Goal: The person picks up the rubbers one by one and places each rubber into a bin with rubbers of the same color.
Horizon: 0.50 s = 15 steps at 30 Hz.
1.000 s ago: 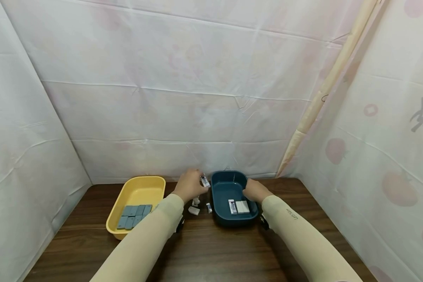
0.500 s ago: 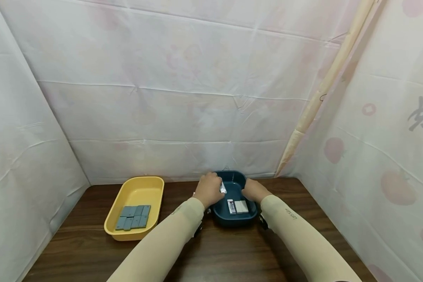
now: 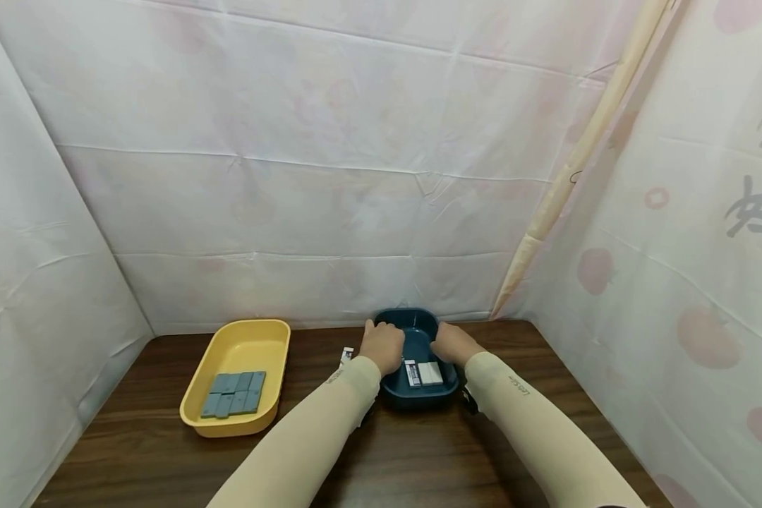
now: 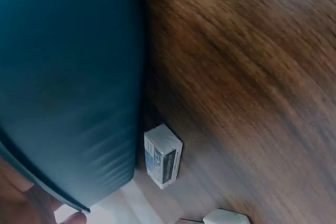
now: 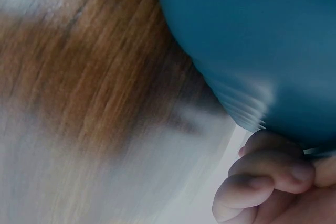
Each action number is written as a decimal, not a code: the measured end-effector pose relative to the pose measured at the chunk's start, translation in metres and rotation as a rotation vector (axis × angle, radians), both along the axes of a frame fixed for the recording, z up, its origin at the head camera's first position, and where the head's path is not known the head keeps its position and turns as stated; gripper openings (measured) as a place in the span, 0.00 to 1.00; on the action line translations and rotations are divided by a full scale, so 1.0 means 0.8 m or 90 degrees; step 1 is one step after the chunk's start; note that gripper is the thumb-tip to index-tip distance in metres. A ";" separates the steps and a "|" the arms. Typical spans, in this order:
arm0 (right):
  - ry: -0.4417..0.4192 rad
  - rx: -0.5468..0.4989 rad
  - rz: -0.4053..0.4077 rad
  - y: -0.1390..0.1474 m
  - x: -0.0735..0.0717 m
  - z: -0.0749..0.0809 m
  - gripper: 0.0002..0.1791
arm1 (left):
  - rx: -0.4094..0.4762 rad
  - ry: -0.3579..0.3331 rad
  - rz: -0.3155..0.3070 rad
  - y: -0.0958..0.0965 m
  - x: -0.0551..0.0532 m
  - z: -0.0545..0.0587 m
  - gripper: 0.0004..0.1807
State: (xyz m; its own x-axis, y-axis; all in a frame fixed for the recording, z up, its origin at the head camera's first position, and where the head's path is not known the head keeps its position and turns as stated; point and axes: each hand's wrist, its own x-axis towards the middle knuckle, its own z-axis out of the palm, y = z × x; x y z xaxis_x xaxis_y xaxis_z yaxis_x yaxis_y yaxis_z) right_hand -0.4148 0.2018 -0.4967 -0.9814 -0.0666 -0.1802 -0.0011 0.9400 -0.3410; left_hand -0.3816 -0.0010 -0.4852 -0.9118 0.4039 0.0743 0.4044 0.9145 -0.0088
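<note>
My right hand (image 3: 455, 344) grips the right rim of a dark blue plastic basin (image 3: 421, 401); its curled fingers show below the rim (image 5: 273, 169). My left hand (image 3: 383, 347) reaches over the basin's left rim, and in the left wrist view its fingers (image 4: 16, 198) sit just past that rim. A white patch shows between those fingers, but I cannot tell whether it is an eraser. Inside the basin lie a sleeved eraser (image 3: 413, 373) and plain white pieces (image 3: 430, 373). Another sleeved eraser (image 4: 164, 156) rests on the table beside the basin's left wall.
A yellow basin (image 3: 282, 353) stands to the left, holding several grey-blue blocks (image 3: 233, 394) set in rows. An eraser (image 3: 346, 355) and a white piece (image 4: 227, 217) lie left of the blue basin. White printed curtains (image 3: 292, 212) enclose the dark wooden table (image 3: 133, 451).
My left hand has moved right from the loose erasers to the blue basin's left side; the eraser it pinched is now out of sight. The right hand stays on the rim.
</note>
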 end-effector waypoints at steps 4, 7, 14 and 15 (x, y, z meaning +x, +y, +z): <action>-0.001 -0.004 -0.002 -0.002 0.001 0.001 0.35 | -0.005 -0.033 -0.008 0.000 0.005 0.003 0.06; 0.002 0.001 -0.002 -0.002 0.003 0.005 0.34 | -0.001 -0.075 -0.023 -0.001 0.008 0.005 0.08; 0.001 0.008 -0.008 -0.005 0.006 0.006 0.34 | -0.033 -0.102 -0.041 0.003 0.010 0.000 0.09; 0.000 0.007 -0.009 -0.005 0.006 0.005 0.34 | -0.042 -0.099 -0.042 0.004 0.012 0.000 0.10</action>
